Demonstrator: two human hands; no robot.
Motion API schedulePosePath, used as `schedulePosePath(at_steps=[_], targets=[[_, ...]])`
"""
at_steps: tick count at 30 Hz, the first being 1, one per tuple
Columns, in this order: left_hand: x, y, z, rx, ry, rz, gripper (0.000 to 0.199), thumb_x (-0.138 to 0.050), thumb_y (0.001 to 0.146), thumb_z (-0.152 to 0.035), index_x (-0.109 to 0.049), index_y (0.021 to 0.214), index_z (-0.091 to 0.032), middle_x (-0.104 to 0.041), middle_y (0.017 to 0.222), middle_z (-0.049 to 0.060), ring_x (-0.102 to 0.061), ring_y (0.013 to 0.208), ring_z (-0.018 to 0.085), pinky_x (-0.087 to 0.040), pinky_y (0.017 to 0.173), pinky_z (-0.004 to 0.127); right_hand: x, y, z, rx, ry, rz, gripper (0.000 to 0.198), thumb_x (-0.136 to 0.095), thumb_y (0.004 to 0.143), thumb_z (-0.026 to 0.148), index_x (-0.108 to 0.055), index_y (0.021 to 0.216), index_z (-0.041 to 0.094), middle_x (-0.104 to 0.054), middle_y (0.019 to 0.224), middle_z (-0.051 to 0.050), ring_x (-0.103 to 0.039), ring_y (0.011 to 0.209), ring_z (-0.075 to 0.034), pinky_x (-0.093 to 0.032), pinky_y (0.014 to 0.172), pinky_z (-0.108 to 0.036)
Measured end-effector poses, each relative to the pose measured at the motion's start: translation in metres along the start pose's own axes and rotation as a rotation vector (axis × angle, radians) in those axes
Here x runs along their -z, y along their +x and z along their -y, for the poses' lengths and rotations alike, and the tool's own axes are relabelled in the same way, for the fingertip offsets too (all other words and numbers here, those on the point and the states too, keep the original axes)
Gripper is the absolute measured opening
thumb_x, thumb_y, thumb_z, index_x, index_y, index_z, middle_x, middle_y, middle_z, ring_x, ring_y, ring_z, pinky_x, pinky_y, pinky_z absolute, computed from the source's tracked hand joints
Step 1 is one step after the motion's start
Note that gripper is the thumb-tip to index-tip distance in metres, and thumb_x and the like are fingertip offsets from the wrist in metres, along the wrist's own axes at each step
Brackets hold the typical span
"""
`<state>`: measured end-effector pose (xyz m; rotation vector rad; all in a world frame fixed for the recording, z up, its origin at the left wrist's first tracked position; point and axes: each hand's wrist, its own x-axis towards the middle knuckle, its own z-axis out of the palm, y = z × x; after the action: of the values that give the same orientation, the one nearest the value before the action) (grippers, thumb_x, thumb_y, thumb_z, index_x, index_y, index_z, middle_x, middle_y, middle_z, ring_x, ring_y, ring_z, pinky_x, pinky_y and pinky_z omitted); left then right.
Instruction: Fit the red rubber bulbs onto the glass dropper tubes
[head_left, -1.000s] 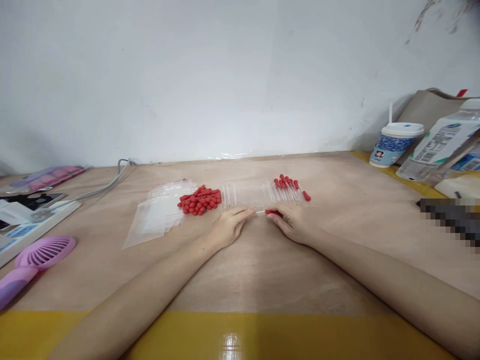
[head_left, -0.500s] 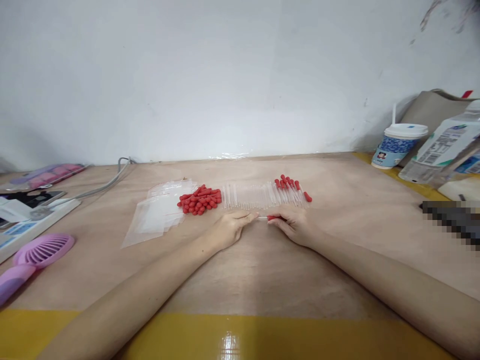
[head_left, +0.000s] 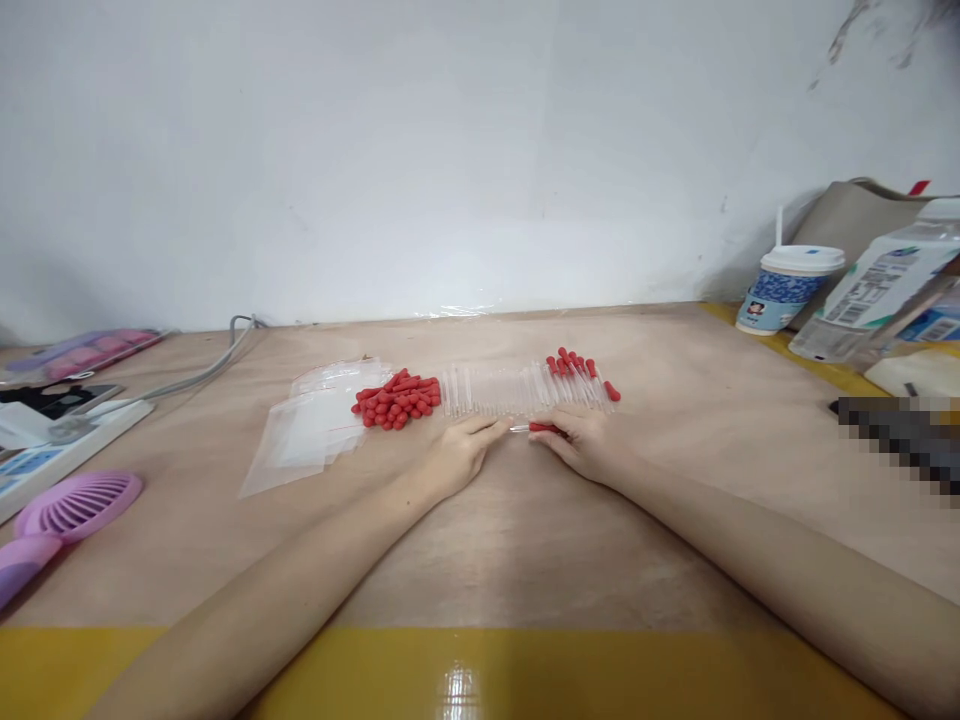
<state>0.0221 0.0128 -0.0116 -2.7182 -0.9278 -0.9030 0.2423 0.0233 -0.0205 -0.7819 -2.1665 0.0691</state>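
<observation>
My right hand (head_left: 592, 442) is closed around a red rubber dropper bulb (head_left: 540, 427). A short stretch of clear dropper tube (head_left: 519, 429) shows between that bulb and my left hand (head_left: 463, 452), whose fingers are pinched on the tube's other end. Just beyond my hands lies a row of clear tubes (head_left: 499, 390). To its left is a heap of loose red bulbs (head_left: 397, 402). At the row's right end lie several droppers (head_left: 574, 364) with red bulbs on their tubes. Clear zip bags (head_left: 300, 425) are spread left of the heap.
On the left are a pink fan (head_left: 79, 505), a power strip (head_left: 67, 455) with a grey cable (head_left: 199, 375) and a pink-purple pack (head_left: 90, 352). At right stand a paper cup (head_left: 787, 292) and a plastic bottle (head_left: 870, 290), with a pixelated dark object (head_left: 900, 440) nearer.
Both hands stay at nearly the same spot. The red bulb sits slightly farther left, and less of the tube shows between the hands. The view has shifted a little.
</observation>
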Motion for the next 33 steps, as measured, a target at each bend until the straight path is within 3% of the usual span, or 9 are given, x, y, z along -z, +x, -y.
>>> schedulePosePath(at_steps=[3, 7, 23, 33], targets=[[0.000, -0.001, 0.002, 0.068, -0.049, -0.053, 0.028, -0.041, 0.088, -0.017, -0.058, 0.109, -0.015, -0.065, 0.096, 0.009, -0.061, 0.084, 0.016, -0.051, 0.074, 0.028, 0.001, 0.002, -0.001, -0.072, 0.035, 0.000, 0.014, -0.056, 0.081, 0.029, -0.064, 0.087, 0.019, -0.068, 0.082, -0.004, -0.061, 0.071, -0.015, -0.047, 0.063, -0.026], [0.004, 0.001, 0.002, 0.161, -0.078, 0.011, 0.023, -0.043, 0.088, -0.025, -0.063, 0.094, -0.014, -0.064, 0.080, 0.007, -0.059, 0.070, 0.015, -0.048, 0.066, 0.027, 0.003, 0.002, -0.002, -0.137, 0.094, 0.015, 0.011, -0.057, 0.080, 0.025, -0.064, 0.086, 0.019, -0.068, 0.081, -0.002, -0.061, 0.070, -0.013, -0.047, 0.063, -0.024], [0.010, 0.006, -0.011, 0.179, -0.220, 0.035, 0.024, -0.042, 0.089, -0.022, -0.060, 0.076, -0.014, -0.055, 0.064, 0.001, -0.049, 0.060, 0.011, -0.038, 0.057, 0.021, -0.003, -0.003, -0.007, 0.002, 0.101, 0.039, 0.010, -0.053, 0.082, 0.024, -0.062, 0.085, 0.019, -0.065, 0.077, -0.002, -0.058, 0.070, -0.013, -0.044, 0.064, -0.024], [0.008, 0.006, -0.009, 0.168, -0.213, 0.071, 0.025, -0.040, 0.090, -0.023, -0.061, 0.081, -0.014, -0.055, 0.065, 0.002, -0.049, 0.060, 0.012, -0.039, 0.058, 0.023, -0.004, 0.000, -0.002, 0.014, 0.084, 0.065, 0.014, -0.054, 0.083, 0.029, -0.061, 0.083, 0.018, -0.064, 0.073, -0.003, -0.057, 0.068, -0.013, -0.043, 0.062, -0.024]])
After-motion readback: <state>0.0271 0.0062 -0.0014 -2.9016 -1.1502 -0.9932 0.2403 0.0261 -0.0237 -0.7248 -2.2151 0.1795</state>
